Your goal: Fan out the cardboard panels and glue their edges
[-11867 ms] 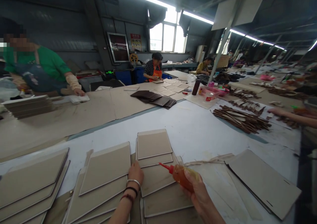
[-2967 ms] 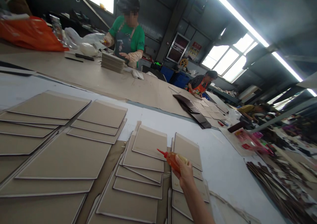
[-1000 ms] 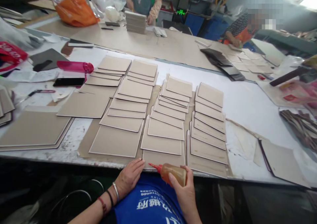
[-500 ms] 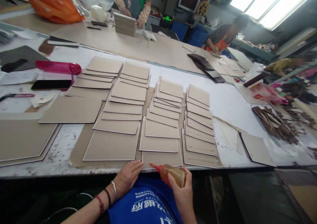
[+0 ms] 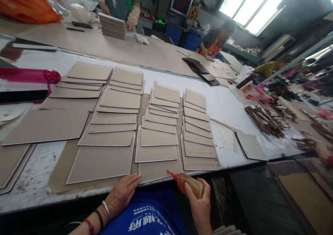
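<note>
My right hand (image 5: 199, 200) is wrapped round a squeeze bottle (image 5: 191, 185) of amber liquid, likely glue. Its red nozzle points left, its tip over the near part of the front beige panel (image 5: 158, 169) in the third column. My left hand (image 5: 125, 190) lies flat, fingers stretched out, at the table's near edge by that panel's left corner. Overlapping beige panels with pale rims lie in several columns. Faint streaks run along the near edges of panels in the right column (image 5: 199, 147).
A larger panel (image 5: 47, 125) lies at left, near a pink case (image 5: 28, 76) and a black phone (image 5: 23, 96). Rightward are a small panel stack (image 5: 249, 145) and a heap of brown strips (image 5: 265, 121). Co-workers stand across the table, and another person's hand (image 5: 322, 151) shows at far right.
The view has swung to the right, so the table's contents appear further left. The bottle's nozzle has moved rightward along the front panel. My left hand stays by the panel's left corner.
</note>
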`<state>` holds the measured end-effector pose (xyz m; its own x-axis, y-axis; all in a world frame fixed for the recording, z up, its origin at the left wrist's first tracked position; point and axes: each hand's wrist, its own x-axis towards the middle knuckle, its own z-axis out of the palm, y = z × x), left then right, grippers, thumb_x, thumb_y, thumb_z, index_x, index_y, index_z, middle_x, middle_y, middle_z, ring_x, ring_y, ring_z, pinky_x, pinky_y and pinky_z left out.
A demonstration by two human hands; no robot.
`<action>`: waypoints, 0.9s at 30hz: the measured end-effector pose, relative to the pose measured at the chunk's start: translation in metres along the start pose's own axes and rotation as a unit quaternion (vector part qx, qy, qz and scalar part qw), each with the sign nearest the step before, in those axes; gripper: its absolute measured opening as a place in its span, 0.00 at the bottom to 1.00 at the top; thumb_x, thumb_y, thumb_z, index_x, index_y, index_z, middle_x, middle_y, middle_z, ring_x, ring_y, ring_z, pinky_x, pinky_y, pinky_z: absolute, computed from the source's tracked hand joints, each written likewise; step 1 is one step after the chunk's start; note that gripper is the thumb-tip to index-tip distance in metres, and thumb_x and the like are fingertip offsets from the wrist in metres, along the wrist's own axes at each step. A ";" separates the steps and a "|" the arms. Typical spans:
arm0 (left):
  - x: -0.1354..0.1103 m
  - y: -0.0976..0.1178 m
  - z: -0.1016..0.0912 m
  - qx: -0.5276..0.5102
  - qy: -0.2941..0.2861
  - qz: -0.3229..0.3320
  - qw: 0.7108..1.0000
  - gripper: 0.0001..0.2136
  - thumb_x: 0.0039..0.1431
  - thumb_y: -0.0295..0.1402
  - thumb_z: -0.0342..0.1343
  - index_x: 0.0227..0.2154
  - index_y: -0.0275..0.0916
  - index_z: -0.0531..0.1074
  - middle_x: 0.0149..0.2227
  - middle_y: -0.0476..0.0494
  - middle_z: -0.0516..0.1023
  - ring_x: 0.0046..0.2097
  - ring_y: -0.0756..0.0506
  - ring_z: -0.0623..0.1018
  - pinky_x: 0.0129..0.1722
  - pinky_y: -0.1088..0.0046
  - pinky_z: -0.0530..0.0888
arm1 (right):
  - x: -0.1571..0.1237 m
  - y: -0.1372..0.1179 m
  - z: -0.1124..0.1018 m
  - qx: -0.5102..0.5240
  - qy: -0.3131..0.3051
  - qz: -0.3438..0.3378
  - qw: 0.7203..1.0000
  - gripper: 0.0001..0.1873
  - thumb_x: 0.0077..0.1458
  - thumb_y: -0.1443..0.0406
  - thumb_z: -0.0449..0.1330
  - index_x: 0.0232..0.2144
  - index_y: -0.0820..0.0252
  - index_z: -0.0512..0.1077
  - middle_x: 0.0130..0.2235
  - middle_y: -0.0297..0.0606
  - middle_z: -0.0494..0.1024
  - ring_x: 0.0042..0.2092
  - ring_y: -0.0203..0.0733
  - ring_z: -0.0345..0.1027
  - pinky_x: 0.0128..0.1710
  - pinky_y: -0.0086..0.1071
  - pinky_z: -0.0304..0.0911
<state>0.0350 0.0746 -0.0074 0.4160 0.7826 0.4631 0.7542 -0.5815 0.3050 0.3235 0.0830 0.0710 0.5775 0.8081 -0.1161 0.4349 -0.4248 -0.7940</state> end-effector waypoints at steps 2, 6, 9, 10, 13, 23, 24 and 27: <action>0.000 0.000 0.000 0.001 0.000 0.001 1.000 0.16 0.55 0.23 0.44 0.44 0.38 0.69 0.43 0.45 0.76 0.47 0.49 0.73 0.47 0.75 0.71 | 0.005 0.003 -0.006 -0.005 0.011 -0.001 1.000 0.34 0.35 0.47 0.62 0.42 0.57 0.62 0.42 0.38 0.67 0.43 0.48 0.64 0.45 0.38 0.60; 0.001 -0.001 0.000 0.017 0.002 0.013 1.000 0.16 0.55 0.23 0.44 0.44 0.38 0.69 0.43 0.45 0.76 0.46 0.49 0.73 0.47 0.76 0.71 | 0.015 0.012 -0.015 -0.015 0.019 0.006 1.000 0.34 0.36 0.47 0.61 0.44 0.56 0.61 0.43 0.38 0.67 0.44 0.49 0.64 0.45 0.39 0.60; 0.003 -0.001 -0.001 0.030 0.007 0.021 0.999 0.15 0.56 0.23 0.44 0.43 0.38 0.70 0.43 0.45 0.76 0.45 0.49 0.73 0.46 0.76 0.71 | 0.023 0.015 -0.020 -0.022 0.042 0.002 0.999 0.34 0.35 0.47 0.62 0.44 0.56 0.61 0.43 0.38 0.67 0.43 0.48 0.64 0.45 0.39 0.60; 0.003 -0.001 -0.002 0.034 0.008 0.023 0.999 0.15 0.56 0.24 0.44 0.43 0.38 0.70 0.43 0.46 0.76 0.45 0.49 0.74 0.46 0.76 0.72 | 0.026 0.016 -0.022 -0.023 0.049 0.000 0.999 0.34 0.35 0.47 0.62 0.43 0.56 0.62 0.43 0.38 0.67 0.43 0.48 0.64 0.45 0.39 0.60; 0.003 -0.002 -0.002 0.035 0.003 0.024 0.999 0.14 0.56 0.25 0.44 0.43 0.38 0.70 0.43 0.46 0.76 0.45 0.49 0.74 0.46 0.76 0.72 | 0.030 0.019 -0.025 -0.022 0.060 -0.005 0.998 0.34 0.35 0.47 0.63 0.43 0.55 0.62 0.43 0.38 0.67 0.43 0.49 0.64 0.46 0.40 0.59; 0.005 -0.001 -0.004 0.025 0.011 0.027 0.999 0.14 0.56 0.24 0.44 0.43 0.37 0.70 0.42 0.45 0.76 0.45 0.49 0.74 0.46 0.76 0.72 | -0.022 -0.009 0.015 0.166 -0.114 0.137 0.970 0.36 0.36 0.49 0.65 0.46 0.54 0.58 0.38 0.36 0.72 0.37 0.47 0.69 0.33 0.37 0.67; 0.005 0.000 -0.005 0.021 0.015 0.027 0.999 0.14 0.56 0.24 0.44 0.42 0.37 0.70 0.42 0.45 0.76 0.45 0.49 0.74 0.46 0.76 0.72 | -0.026 -0.016 0.021 0.203 -0.143 0.162 0.955 0.37 0.36 0.49 0.65 0.46 0.53 0.56 0.38 0.35 0.72 0.36 0.46 0.70 0.30 0.36 0.67; 0.008 0.001 -0.008 0.004 0.029 0.006 1.000 0.14 0.56 0.23 0.44 0.42 0.37 0.70 0.42 0.44 0.76 0.45 0.49 0.74 0.46 0.76 0.72 | -0.028 -0.033 0.034 0.244 -0.170 0.179 0.938 0.38 0.36 0.50 0.66 0.46 0.53 0.55 0.38 0.35 0.72 0.34 0.46 0.70 0.27 0.35 0.67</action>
<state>0.0348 0.0784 0.0034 0.3948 0.7620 0.5134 0.7541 -0.5879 0.2927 0.2689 0.0883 0.0804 0.3361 0.7684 -0.5446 -0.1595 -0.5234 -0.8370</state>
